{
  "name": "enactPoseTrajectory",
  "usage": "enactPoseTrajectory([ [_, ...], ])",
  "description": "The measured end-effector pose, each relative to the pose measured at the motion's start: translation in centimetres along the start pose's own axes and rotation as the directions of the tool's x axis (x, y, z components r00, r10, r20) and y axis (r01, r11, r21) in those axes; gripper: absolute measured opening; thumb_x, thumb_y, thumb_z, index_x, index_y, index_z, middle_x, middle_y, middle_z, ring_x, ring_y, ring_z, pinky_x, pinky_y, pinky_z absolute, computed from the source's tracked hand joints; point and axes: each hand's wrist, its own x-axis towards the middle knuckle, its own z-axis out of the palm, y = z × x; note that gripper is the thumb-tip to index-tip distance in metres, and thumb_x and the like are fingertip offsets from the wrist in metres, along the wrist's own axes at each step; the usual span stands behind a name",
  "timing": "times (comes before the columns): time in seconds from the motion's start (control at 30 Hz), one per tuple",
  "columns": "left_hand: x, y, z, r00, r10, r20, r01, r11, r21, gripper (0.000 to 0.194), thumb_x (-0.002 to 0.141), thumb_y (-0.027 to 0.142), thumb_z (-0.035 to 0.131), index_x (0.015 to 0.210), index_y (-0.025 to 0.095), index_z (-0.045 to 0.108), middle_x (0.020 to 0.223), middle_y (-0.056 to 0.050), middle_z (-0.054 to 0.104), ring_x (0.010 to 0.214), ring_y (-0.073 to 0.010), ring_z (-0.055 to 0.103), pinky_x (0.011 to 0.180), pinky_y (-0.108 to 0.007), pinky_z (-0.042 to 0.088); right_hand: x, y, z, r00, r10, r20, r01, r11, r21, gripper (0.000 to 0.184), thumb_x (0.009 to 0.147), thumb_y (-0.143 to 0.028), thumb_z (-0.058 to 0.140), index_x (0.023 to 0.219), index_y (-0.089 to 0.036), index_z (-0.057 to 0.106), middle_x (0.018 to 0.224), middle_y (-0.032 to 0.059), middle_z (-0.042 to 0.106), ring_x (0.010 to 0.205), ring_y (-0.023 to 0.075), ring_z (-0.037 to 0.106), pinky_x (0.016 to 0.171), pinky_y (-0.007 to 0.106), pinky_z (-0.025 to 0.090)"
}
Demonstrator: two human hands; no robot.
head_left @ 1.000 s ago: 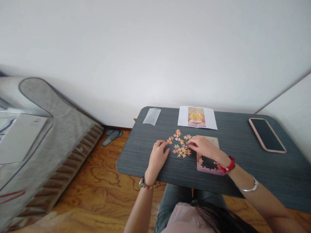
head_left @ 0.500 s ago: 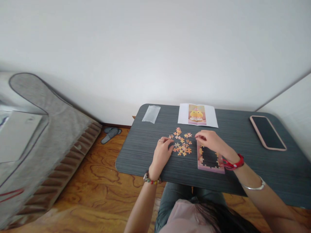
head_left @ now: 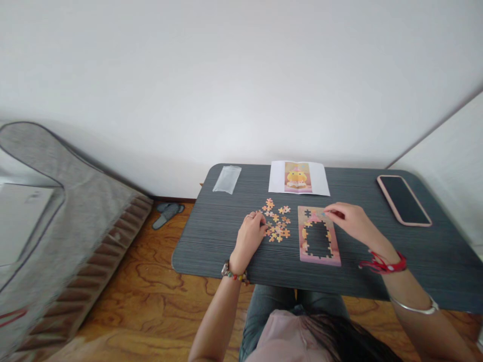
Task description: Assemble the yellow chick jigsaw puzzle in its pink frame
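Observation:
A framed jigsaw puzzle [head_left: 320,260] lies on the dark table, its border filled and a large gap in the middle. A smaller piece-shaped gap shows near its top left corner. My right hand [head_left: 349,221] is over the top right corner of the puzzle, thumb and fingers pinched on what looks like a small puzzle piece, mostly hidden by the fingertips. Left of the frame is a loose pile of orange and pink puzzle pieces [head_left: 278,230]. My left hand [head_left: 249,234] rests on the table at the pile's left edge, fingers loosely bent and thumb apart, gripping nothing visible.
Behind the puzzle lies a folded white sheet [head_left: 317,180] with a printed yellow character. A clear plastic bag [head_left: 227,179] is at the back left of the table [head_left: 204,236]. To the right lies a phone [head_left: 404,201] in a pink case. Grey slippers [head_left: 166,215] are on the floor.
My right hand has moved right, from the puzzle's top left to its top right, uncovering the upper part. The left hand stays by the pile. The view has shifted slightly.

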Motion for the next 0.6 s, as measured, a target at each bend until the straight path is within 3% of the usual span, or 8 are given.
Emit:
enactPoseTrajectory([
  [0.17, 0.6, 0.8, -0.4, 1.0, -0.006, 0.029, 0.01, 0.992, -0.123, 0.01, 0.079, 0.013, 0.049, 0.073, 0.021, 0.05, 0.07, 0.002, 0.058, 0.068, -0.0135, 0.055, 0.067, -0.025, 0.041, -0.2, -0.8, 0.8, 0.997, -0.035, 0.063, 0.03, 0.996, 0.085, 0.022, 0.085, -0.028, 0.047, 0.084, -0.021, 0.068, 0.088, 0.0054, 0.07, 0.078, 0.0189, 0.064, 0.068, 0.028, 0.048],
  [0.3, 2.0, 3.2, -0.5, 0.992, 0.105, 0.071, -0.083, 0.962, -0.26, 0.011, 0.078, 0.011, 0.047, 0.072, 0.02, 0.05, 0.066, 0.004, 0.057, 0.065, -0.0113, 0.055, 0.063, -0.022, 0.04, -0.1, -1.1, 0.9, 0.999, -0.04, 0.03, 0.037, 0.994, 0.099, 0.021, 0.086, -0.027, 0.048, 0.086, -0.02, 0.068, 0.085, 0.0055, 0.068, 0.075, 0.0174, 0.062, 0.066, 0.027, 0.046],
  [0.43, 3.5, 6.1, 0.2, 0.964, 0.233, 0.13, -0.181, 0.928, -0.325, 0.013, 0.076, 0.009, 0.047, 0.071, 0.02, 0.051, 0.065, 0.005, 0.059, 0.066, -0.0111, 0.056, 0.065, -0.022, 0.041, -0.1, -1.6, 1.0, 0.999, -0.05, 0.008, 0.049, 0.994, 0.102, 0.019, 0.085, -0.029, 0.051, 0.084, -0.019, 0.067, 0.076, 0.0038, 0.065, 0.063, 0.0144, 0.057, 0.06, 0.025, 0.044],
  [0.6, 4.6, 8.1, 1.6, 0.96, 0.242, 0.141, -0.183, 0.923, -0.337, 0.007, 0.075, 0.015, 0.054, 0.075, 0.021, 0.051, 0.065, 0.004, 0.059, 0.066, -0.0128, 0.057, 0.062, -0.023, 0.041, -0.2, -2.3, 1.2, 0.999, -0.028, -0.023, 0.031, 0.991, 0.131, 0.014, 0.084, -0.025, 0.055, 0.084, -0.017, 0.066, 0.069, 0.0016, 0.06, 0.059, 0.0119, 0.053, 0.058, 0.023, 0.041],
])
